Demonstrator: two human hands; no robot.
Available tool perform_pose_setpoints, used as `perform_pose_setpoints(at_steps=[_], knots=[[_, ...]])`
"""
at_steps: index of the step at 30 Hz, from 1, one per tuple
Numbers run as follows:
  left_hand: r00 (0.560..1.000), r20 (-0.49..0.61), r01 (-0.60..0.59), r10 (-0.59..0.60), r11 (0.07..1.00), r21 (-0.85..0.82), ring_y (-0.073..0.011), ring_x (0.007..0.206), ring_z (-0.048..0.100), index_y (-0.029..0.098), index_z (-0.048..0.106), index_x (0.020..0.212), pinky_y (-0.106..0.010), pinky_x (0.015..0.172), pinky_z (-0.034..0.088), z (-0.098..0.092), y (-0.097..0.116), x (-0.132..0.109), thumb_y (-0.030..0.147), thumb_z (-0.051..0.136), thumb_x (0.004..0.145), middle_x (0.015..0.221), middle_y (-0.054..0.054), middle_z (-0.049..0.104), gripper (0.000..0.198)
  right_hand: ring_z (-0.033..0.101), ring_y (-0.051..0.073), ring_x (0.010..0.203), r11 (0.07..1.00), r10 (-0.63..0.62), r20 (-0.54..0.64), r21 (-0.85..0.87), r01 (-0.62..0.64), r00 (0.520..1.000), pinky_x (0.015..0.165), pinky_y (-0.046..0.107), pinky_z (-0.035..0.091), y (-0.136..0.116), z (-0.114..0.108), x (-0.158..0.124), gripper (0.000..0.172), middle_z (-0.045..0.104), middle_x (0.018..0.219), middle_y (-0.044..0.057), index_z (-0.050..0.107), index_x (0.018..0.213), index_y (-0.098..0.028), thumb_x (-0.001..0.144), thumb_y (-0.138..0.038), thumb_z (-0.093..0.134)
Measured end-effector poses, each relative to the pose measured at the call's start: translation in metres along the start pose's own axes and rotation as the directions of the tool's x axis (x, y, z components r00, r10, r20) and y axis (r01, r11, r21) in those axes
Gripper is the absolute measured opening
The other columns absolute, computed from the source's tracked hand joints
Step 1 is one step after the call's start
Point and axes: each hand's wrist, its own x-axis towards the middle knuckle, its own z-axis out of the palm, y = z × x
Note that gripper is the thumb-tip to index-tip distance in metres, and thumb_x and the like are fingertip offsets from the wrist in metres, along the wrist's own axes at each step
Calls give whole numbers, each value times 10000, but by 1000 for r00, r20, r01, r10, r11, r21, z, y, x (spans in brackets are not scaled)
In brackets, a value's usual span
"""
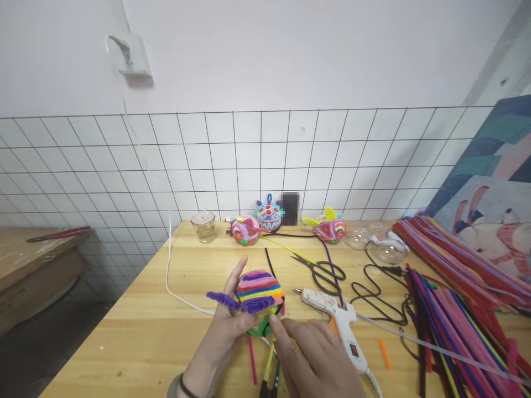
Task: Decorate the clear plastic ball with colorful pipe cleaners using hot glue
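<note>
Presently, the striped piece (260, 283), a rounded, fuzzy item banded in several colours with a purple strand jutting out to the left, is held above the middle of the near half of the desk (136, 331). The left hand (229, 320) has its grip clamped on the striped piece, thumb across the lower front and forefinger raised behind its left side. The right hand (317, 354) touches or nearly touches the underside with an extended forefinger; whether its grip is closed on anything cannot be told.

Under the hands lie a pink stem (253, 362) and a dark object, partly covered, whose nature cannot be determined. Just right of the work is a white glue gun (332, 309), nozzle pointing left. Beyond it rest black-handled scissors (326, 276), blades parted slightly and pointing away to the left. An orange stick (385, 355) lies between the glue gun and a multicoloured bundle of stems (460, 326).

Along the back of the desk, left to right, are noted: a lidded glass cup (203, 228), a fish-shaped piece (244, 229), a blue toothed-face piece (269, 215), a second fish-shaped piece (331, 229) and clear plastic shells (390, 253).
</note>
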Motion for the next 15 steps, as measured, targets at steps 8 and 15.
perform_pose_setpoints(at_steps=[8, 15], knots=[[1000, 26, 2, -3, 999, 44, -354, 1131, 586, 327, 405, 1385, -463, 980, 441, 0, 1, 0, 392, 858, 527, 1283, -121, 593, 973, 648, 159, 670, 1000, 5, -4, -1, -5, 1000, 603, 281, 460, 0, 3, -3, 310, 728, 798, 79, 621, 1108, -91, 935, -83, 365], [1000, 9, 8, -9, 999, 52, -352, 1135, 583, 327, 407, 1383, -446, 985, 438, 0, 0, 0, 384, 865, 514, 1288, -107, 584, 984, 642, 157, 635, 1000, 6, 12, -4, -6, 1000, 606, 298, 433, -1, 4, -2, 320, 724, 798, 86, 609, 1094, -61, 943, -82, 328]])
